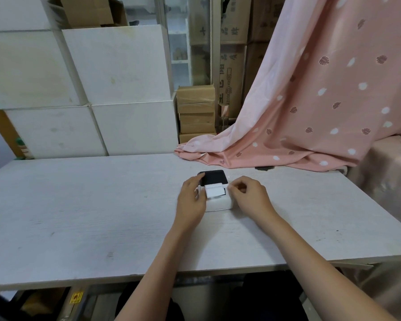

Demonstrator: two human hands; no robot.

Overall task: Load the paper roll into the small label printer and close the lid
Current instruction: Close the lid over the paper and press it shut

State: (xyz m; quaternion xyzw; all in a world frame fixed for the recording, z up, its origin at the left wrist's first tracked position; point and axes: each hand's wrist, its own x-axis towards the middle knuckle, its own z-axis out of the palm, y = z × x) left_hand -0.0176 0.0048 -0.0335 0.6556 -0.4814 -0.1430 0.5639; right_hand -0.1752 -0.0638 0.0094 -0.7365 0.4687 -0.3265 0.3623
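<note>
Left hand (191,198): we have it resting against the printer's left side, fingers loosely curled, one fingertip up on the dark lid's near-left corner. Not pinching anything we can make out.
Right hand (248,194): curled at the printer's right edge, fingertips drawn together near the body's corner; we cannot tell if they grip the case or just touch it.
Printer (218,203): small white body, mid-surface, square to us, sitting between both hands.
Lid (213,177): dark, hinged at the far side, tilted up and open.
Paper roll (214,190): white, apparently already down in the bay, with a flat tail of paper showing toward us. Roll ends hidden by the bay walls.
Surface (79,205): pale woodgrain board, nothing else near the printer.
Step, our read: roll seated, lid close comes next.
How we do it well: keep the paper tail pulled forward over the exit slot so it isn't trapped inside; brace the body with the right hand; swing the lid down with the left, press evenly across both corners until it seats.
Risk: tail folding under the lid, or a one-sided latch.
</note>
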